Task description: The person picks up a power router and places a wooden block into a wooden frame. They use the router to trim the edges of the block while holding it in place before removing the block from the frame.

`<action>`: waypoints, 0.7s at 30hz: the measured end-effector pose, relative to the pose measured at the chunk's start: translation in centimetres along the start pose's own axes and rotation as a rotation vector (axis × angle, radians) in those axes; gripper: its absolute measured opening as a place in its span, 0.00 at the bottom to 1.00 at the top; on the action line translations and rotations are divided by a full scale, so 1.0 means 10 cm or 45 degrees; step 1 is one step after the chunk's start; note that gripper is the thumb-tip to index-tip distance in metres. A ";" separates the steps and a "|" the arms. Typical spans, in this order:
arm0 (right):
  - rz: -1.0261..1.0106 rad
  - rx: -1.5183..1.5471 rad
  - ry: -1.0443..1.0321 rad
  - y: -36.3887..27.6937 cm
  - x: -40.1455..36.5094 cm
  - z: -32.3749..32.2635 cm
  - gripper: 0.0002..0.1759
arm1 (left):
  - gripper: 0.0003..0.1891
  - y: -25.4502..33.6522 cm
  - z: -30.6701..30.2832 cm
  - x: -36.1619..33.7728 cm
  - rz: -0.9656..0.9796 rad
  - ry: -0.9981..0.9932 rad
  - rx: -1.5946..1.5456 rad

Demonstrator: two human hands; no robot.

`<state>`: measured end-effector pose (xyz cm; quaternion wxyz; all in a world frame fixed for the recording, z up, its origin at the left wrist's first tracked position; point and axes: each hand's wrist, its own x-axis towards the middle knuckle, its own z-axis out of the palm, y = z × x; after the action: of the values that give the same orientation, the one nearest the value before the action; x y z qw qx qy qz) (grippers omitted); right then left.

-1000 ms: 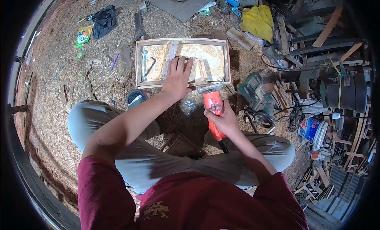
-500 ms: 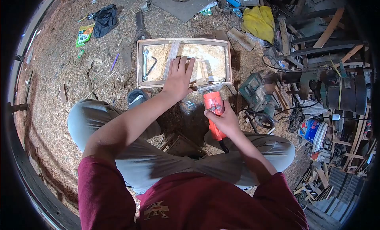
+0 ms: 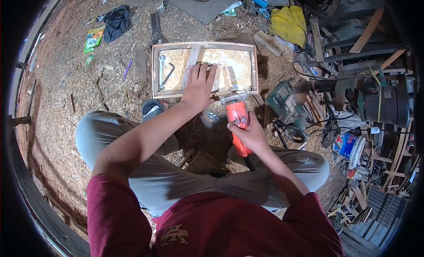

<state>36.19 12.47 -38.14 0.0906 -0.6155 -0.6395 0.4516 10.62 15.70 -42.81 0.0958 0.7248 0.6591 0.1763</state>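
Note:
My left hand (image 3: 198,90) lies flat with fingers stretched out over a small wooden piece (image 3: 228,78) at the near side of a shallow wooden box (image 3: 155,76). Its fingertips reach past a greyish wooden strip (image 3: 193,58) laid across the box. My right hand (image 3: 252,135) is wrapped round the orange body of a corded trim router (image 3: 237,109). The router's clear base meets the box's near right edge, beside the wooden piece; exact contact is hard to make out. A wrench (image 3: 161,73) and a hex key (image 3: 169,72) rest in the box's left part, among pale sawdust.
Sawdust covers the floor. To the right stand a green machine (image 3: 282,98), a blue-labelled bucket (image 3: 349,146) and piled wood scraps. A yellow cloth (image 3: 288,26) lies at the far right, a black bag (image 3: 117,22) at the far left. My bent legs flank the router.

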 end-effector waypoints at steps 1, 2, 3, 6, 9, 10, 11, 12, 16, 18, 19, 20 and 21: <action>0.009 -0.008 -0.005 -0.03 -0.01 -0.01 0.35 | 0.66 0.00 0.00 0.00 0.000 -0.001 0.000; 0.008 0.005 -0.006 -0.06 -0.02 -0.01 0.35 | 0.66 0.00 0.00 0.00 0.000 -0.002 0.000; 0.007 0.018 -0.006 -0.08 -0.03 -0.01 0.35 | 0.66 0.00 -0.01 0.00 0.001 0.001 -0.004; 0.002 0.001 0.000 -0.04 -0.02 0.00 0.35 | 0.66 0.00 0.00 0.00 0.003 0.011 -0.021; 0.010 -0.032 -0.001 -0.05 -0.01 -0.01 0.35 | 0.66 0.00 0.01 0.00 0.002 0.021 -0.038; 0.015 -0.041 -0.004 -0.06 -0.02 -0.01 0.35 | 0.66 0.00 0.00 0.00 0.000 0.016 -0.036; 0.010 -0.040 -0.001 -0.05 -0.01 -0.01 0.35 | 0.66 0.00 -0.01 0.00 -0.002 0.011 -0.035; 0.004 -0.039 0.003 -0.04 -0.01 0.00 0.35 | 0.66 0.00 -0.01 0.00 -0.004 0.009 -0.035; 0.015 -0.033 -0.001 -0.08 -0.02 -0.01 0.35 | 0.65 0.01 -0.02 0.00 -0.007 0.000 -0.030; -0.001 -0.016 -0.003 -0.04 -0.01 0.00 0.35 | 0.65 0.01 -0.02 0.00 -0.007 -0.002 -0.028; -0.010 -0.007 -0.004 -0.03 -0.01 0.00 0.35 | 0.65 0.01 -0.02 0.00 -0.006 0.001 -0.028; -0.008 -0.012 -0.004 -0.03 -0.01 0.00 0.35 | 0.65 0.01 -0.01 0.00 -0.005 0.004 -0.028; -0.006 -0.016 -0.004 -0.05 -0.01 -0.01 0.35 | 0.65 0.00 -0.01 0.00 -0.004 0.003 -0.025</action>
<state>35.93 12.45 -37.72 0.0867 -0.6137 -0.6441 0.4484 10.61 15.68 -42.68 0.1025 0.7227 0.6585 0.1835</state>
